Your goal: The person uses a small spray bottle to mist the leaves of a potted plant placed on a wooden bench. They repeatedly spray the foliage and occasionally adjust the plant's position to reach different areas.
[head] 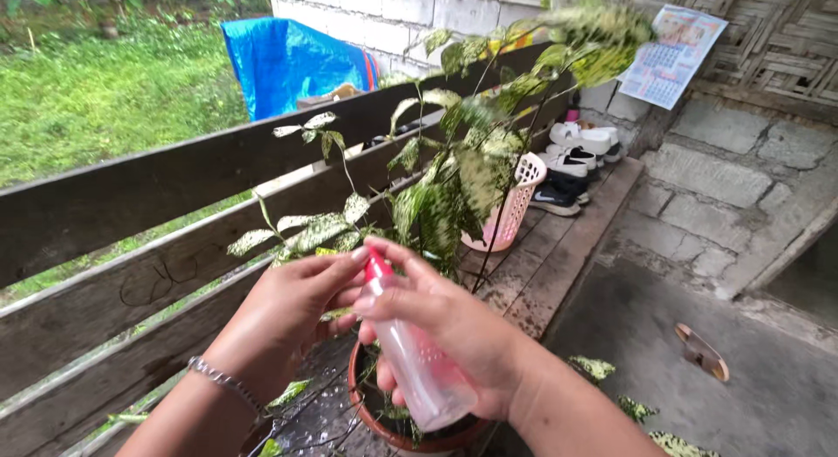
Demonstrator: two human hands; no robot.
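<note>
Outdoors, the right hand point(454, 335) is wrapped around a clear spray bottle point(419, 370) with a red nozzle, held just above a terracotta pot point(397, 435) standing on the wooden desk point(541, 256). The left hand point(292, 304), wearing a silver bracelet point(223, 380), has its fingertips pinching the nozzle top. A speckled-leaf plant point(454, 178) rises from the pot, with a pink basket point(511, 208) behind it.

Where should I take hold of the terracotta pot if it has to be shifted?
Take the terracotta pot by its rim on the near-left side, coming from below the left hand. The right hand and spray bottle cover its right side, and stems rise from the middle.
</note>
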